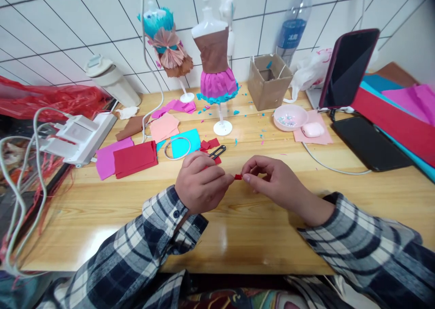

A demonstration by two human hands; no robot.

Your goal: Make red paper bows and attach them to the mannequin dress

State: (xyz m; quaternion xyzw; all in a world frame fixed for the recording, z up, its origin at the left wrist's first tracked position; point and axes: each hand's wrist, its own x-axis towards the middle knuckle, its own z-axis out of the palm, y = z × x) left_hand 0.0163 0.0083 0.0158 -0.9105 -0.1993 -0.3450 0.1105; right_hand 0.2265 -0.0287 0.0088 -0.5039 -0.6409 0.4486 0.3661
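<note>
A small piece of red crepe paper point(238, 177) is stretched between my two hands, just above the table. My left hand point(203, 182) is closed, its fingertips pinching the left end. At the right end, the thumb and index finger of my right hand point(272, 178) pinch it. Directly behind my left hand lie small red paper squares point(213, 143) and a black-handled tool point(218, 152); the hand hides part of the tool, so I cannot tell its kind. A small dress form point(214, 50) with a brown paper top and magenta skirt stands farther back.
Left of my hands are stacked red paper sheets point(136, 159), a blue sheet point(192, 142), a ring point(165, 151) and a power strip point(97, 139). To the right are a pink bowl point(290, 124), a cardboard box point(267, 94), an upright phone point(350, 69) and a dark tablet-like slab point(370, 141).
</note>
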